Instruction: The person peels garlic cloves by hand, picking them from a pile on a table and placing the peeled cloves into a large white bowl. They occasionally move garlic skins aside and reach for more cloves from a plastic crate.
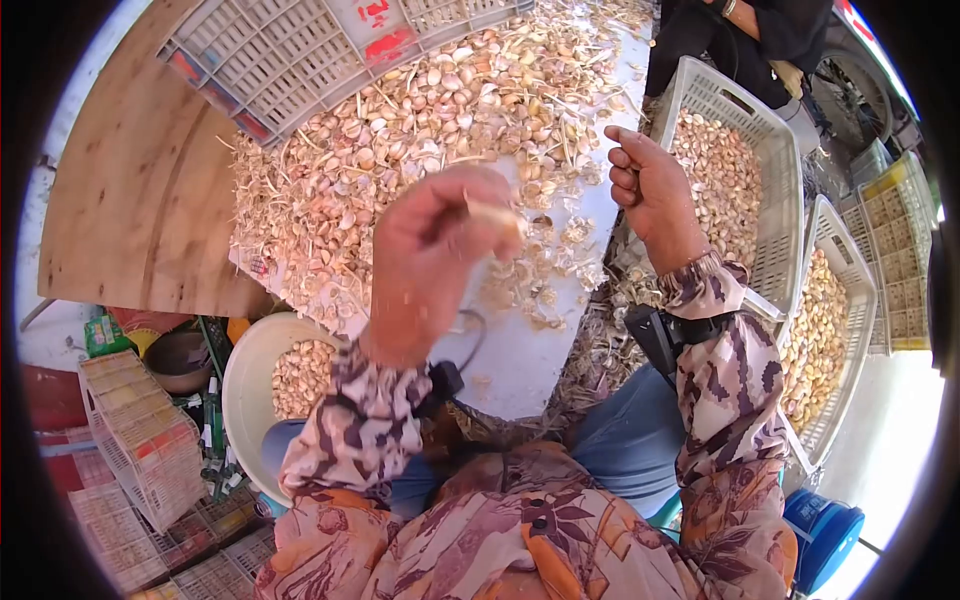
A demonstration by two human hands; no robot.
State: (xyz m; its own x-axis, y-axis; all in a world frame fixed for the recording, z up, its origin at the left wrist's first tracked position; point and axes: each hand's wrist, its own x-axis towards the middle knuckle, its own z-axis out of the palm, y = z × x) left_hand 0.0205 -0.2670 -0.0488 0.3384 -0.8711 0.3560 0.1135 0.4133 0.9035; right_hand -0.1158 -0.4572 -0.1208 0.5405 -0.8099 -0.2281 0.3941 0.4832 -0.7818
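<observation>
The left hand (425,255) is raised in the middle of the frame, its fingers (455,205) pinched together on a pale clove (497,214) that sticks out past the fingertips. The clove's long axis runs roughly level, pointing toward the right of the frame. The right hand (650,190) is up at the same height, right of centre and apart from the clove, with open air between them. Its fingers are curled in against the palm, and I cannot tell whether anything small sits inside them. So the clove lies to the left of the right hand, with its free end turned that way, and the left hand is the one that has it. Behind both hands, in the upper middle of the frame, a garlic pile (400,130) of loose cloves, dry stems and skins covers most of the white surface (530,360). A thinner scatter of skins lies just under the clove. A grey upturned crate (290,50) rests at the top edge on the pile, and a wooden board (130,190) fills the upper left. A pale bowl (245,385) with cloves in it stands at lower left beside the person's knee. Two white crates (775,150) holding cloves stand at the right edge, side by side. Another person (740,40) in dark clothes is at the top right, behind the crates.
</observation>
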